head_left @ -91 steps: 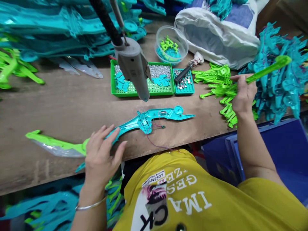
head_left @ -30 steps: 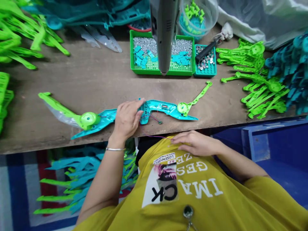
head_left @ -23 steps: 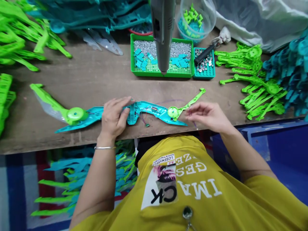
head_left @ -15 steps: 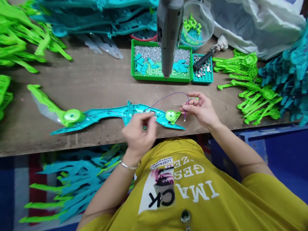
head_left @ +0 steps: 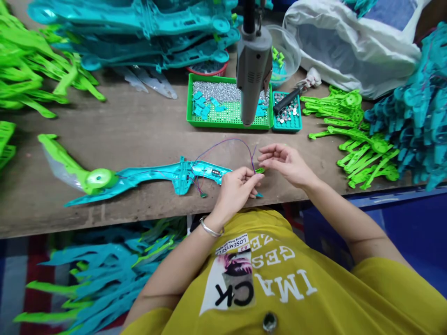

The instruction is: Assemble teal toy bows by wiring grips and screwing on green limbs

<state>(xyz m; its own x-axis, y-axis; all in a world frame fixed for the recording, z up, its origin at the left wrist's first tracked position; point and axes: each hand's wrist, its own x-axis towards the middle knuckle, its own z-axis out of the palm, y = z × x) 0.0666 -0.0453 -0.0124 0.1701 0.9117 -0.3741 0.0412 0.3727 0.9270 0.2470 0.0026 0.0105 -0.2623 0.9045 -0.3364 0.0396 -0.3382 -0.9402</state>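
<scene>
The teal plastic shell [head_left: 153, 173] lay along the wooden surface [head_left: 104, 223], at nine o'clock from the hands, its lime-green end piece [head_left: 99, 179] already seated on it. Purple wires [head_left: 226, 140] looped up loose, not yet tucked in. The left grip [head_left: 239, 188] had its fingers together by a small green part [head_left: 260, 170], clamped or not I could not tell; the right grip [head_left: 288, 164] stood slightly apart, empty.

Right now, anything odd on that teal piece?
Yes: a thin purple wire arcs loose above the teal plastic body, and a small green board lies free beside it. It looks odd because this wiring sits outside the shell, unsecured.
</scene>
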